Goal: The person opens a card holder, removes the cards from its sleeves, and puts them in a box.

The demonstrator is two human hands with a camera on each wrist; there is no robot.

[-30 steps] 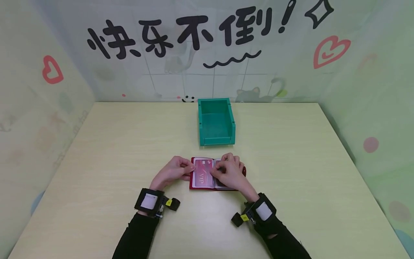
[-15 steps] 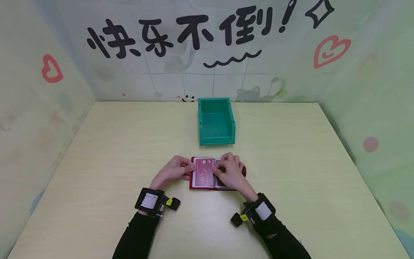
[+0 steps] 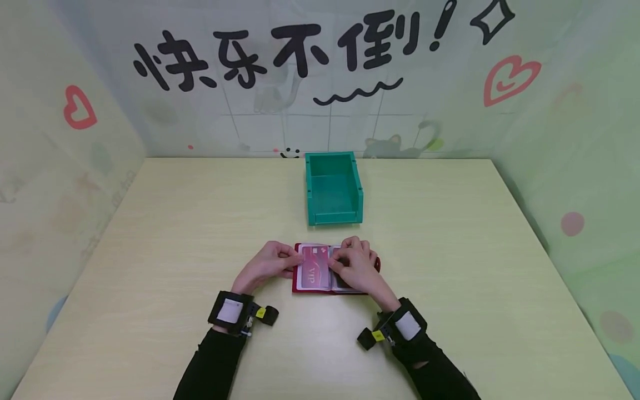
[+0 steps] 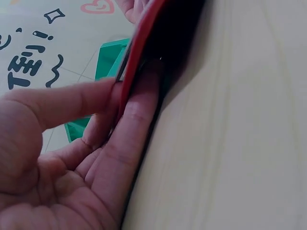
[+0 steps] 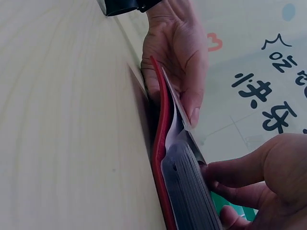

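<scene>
The card holder (image 3: 330, 289) lies open on the worktop (image 3: 200, 222), just below the frame's centre; a pink VIP card (image 3: 315, 269) shows in its left half, so that much seems done; the left hand's (image 3: 272, 260) grip holds the left edge; the right hand's (image 3: 356, 266) grip is narrow beside the card, whether pinching it I cannot tell; how much remains is unclear.

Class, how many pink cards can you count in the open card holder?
1: the pink card is on the left side of the red card holder, between the left hand and right hand. More may hide under the right hand or in the stacked pages.
</scene>
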